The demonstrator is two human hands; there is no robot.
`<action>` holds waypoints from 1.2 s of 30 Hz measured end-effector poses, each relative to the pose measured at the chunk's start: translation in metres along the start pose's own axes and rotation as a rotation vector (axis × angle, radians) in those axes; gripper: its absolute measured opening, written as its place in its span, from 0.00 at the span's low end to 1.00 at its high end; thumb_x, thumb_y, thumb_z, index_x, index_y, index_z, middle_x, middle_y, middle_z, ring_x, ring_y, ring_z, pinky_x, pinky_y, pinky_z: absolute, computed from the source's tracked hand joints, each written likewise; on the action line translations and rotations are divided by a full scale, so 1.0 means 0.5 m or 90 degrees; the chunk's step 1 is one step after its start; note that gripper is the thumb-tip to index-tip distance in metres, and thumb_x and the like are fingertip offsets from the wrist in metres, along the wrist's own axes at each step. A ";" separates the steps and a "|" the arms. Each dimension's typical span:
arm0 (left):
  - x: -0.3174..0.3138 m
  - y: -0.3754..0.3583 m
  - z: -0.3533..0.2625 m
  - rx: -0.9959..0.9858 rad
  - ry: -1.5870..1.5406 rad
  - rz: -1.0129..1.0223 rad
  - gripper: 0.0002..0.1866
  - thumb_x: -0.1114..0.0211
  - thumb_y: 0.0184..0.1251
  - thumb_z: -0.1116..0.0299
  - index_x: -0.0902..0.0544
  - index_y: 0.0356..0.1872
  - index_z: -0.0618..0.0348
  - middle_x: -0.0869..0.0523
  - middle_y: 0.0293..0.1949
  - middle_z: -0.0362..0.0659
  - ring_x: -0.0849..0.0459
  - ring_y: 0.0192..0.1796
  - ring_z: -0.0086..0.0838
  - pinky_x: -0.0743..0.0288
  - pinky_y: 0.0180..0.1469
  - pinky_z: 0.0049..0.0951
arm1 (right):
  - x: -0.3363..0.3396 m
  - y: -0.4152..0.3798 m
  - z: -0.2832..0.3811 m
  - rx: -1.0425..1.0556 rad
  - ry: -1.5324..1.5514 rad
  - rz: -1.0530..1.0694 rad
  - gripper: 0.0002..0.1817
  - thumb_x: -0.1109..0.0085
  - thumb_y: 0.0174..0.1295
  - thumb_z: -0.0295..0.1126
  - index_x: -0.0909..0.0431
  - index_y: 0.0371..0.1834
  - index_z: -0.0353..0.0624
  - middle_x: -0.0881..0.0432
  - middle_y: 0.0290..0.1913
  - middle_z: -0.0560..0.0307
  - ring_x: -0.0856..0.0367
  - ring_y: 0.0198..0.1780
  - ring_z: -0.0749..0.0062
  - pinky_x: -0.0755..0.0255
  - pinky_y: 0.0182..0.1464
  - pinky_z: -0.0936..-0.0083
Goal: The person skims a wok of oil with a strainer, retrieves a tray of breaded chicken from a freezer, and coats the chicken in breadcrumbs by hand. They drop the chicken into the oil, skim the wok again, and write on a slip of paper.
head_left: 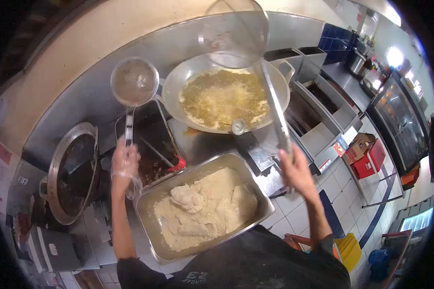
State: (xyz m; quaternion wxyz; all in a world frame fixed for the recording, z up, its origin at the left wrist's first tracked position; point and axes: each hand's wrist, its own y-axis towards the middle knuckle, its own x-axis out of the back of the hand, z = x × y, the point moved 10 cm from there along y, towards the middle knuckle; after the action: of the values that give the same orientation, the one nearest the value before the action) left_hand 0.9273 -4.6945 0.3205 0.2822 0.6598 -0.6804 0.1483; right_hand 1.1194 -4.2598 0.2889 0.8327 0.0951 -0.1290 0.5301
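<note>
My left hand (125, 166), in a clear plastic glove, is closed round the handle of a small round strainer (135, 82) held upright over the left side. In my right hand (296, 168) is the long metal handle of a large wire skimmer (236, 33), its round mesh raised above the far rim of a wide wok (176, 94). Bubbling yellow oil (217, 96) fills the wok, with pale pieces frying in it. A dial thermometer (238, 126) sits at the wok's near rim. Closer to me, a steel pan (149, 236) holds flour and several coated pieces (188, 198).
Left of the wok is a dark tray (149, 125) with a red-ended tool (177, 164) in it. A large round pan (58, 192) leans at far left. Steel fryer wells (306, 106), a red box (371, 159) and a glass display case (400, 120) are on the right.
</note>
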 end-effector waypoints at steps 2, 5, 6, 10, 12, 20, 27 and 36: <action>-0.034 0.048 -0.074 -0.125 0.054 0.024 0.21 0.47 0.68 0.69 0.31 0.61 0.60 0.22 0.23 0.43 0.24 0.23 0.26 0.28 0.27 0.30 | 0.097 0.047 -0.026 0.028 -0.092 -0.053 0.14 0.47 0.70 0.38 0.31 0.47 0.38 0.29 0.17 0.59 0.30 0.15 0.76 0.34 0.17 0.72; -0.110 0.133 -0.139 -0.118 0.142 0.091 0.20 0.46 0.64 0.65 0.28 0.55 0.63 0.20 0.27 0.54 0.20 0.31 0.47 0.27 0.38 0.44 | 0.190 0.113 -0.061 0.017 -0.210 -0.075 0.13 0.48 0.69 0.35 0.33 0.44 0.35 0.26 0.18 0.49 0.24 0.17 0.65 0.32 0.20 0.65; -0.142 0.192 -0.106 -0.154 0.263 0.104 0.18 0.47 0.63 0.67 0.26 0.52 0.64 0.17 0.35 0.60 0.18 0.41 0.55 0.26 0.45 0.47 | 0.206 0.130 -0.067 -0.010 -0.228 -0.063 0.13 0.48 0.69 0.35 0.33 0.44 0.34 0.25 0.19 0.47 0.22 0.19 0.61 0.31 0.22 0.63; -0.247 0.276 -0.114 -0.050 0.535 0.165 0.16 0.42 0.56 0.71 0.21 0.46 0.67 0.17 0.42 0.66 0.18 0.47 0.57 0.24 0.46 0.45 | 0.264 0.199 -0.099 0.068 -0.373 -0.061 0.16 0.47 0.67 0.36 0.34 0.44 0.31 0.23 0.21 0.41 0.19 0.22 0.53 0.28 0.28 0.57; -0.295 0.323 -0.052 -0.046 0.572 0.209 0.14 0.40 0.55 0.71 0.19 0.42 0.68 0.16 0.39 0.64 0.16 0.44 0.56 0.23 0.44 0.45 | 0.286 0.222 -0.101 0.044 -0.372 -0.011 0.17 0.46 0.67 0.37 0.34 0.43 0.30 0.23 0.22 0.39 0.18 0.24 0.51 0.28 0.30 0.55; -0.431 0.256 -0.076 -0.260 0.461 0.532 0.12 0.37 0.51 0.69 0.22 0.21 0.72 0.21 0.16 0.49 0.22 0.17 0.31 0.30 0.19 0.34 | 0.258 0.209 -0.100 -0.278 -0.093 0.335 0.12 0.52 0.70 0.36 0.34 0.44 0.37 0.35 0.19 0.63 0.32 0.11 0.79 0.33 0.10 0.76; -0.399 0.253 -0.094 -0.088 0.303 0.266 0.10 0.41 0.55 0.71 0.23 0.28 0.71 0.22 0.19 0.50 0.21 0.18 0.33 0.30 0.20 0.34 | 0.173 0.127 -0.070 -0.469 0.094 0.430 0.19 0.51 0.71 0.35 0.37 0.55 0.29 0.36 0.21 0.64 0.35 0.14 0.81 0.30 0.12 0.77; -0.387 0.272 -0.122 -0.038 0.327 0.203 0.14 0.43 0.58 0.68 0.22 0.42 0.68 0.16 0.37 0.62 0.16 0.43 0.53 0.24 0.47 0.44 | 0.015 0.102 -0.066 -0.514 0.383 0.476 0.09 0.53 0.71 0.35 0.34 0.43 0.40 0.38 0.19 0.69 0.41 0.13 0.86 0.42 0.11 0.83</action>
State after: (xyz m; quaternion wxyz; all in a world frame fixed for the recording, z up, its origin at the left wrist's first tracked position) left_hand 0.7993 -4.4901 0.2802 0.4374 0.4774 -0.6857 0.3327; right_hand 1.0797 -4.2223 0.2611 0.5609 -0.4318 -0.1037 0.6987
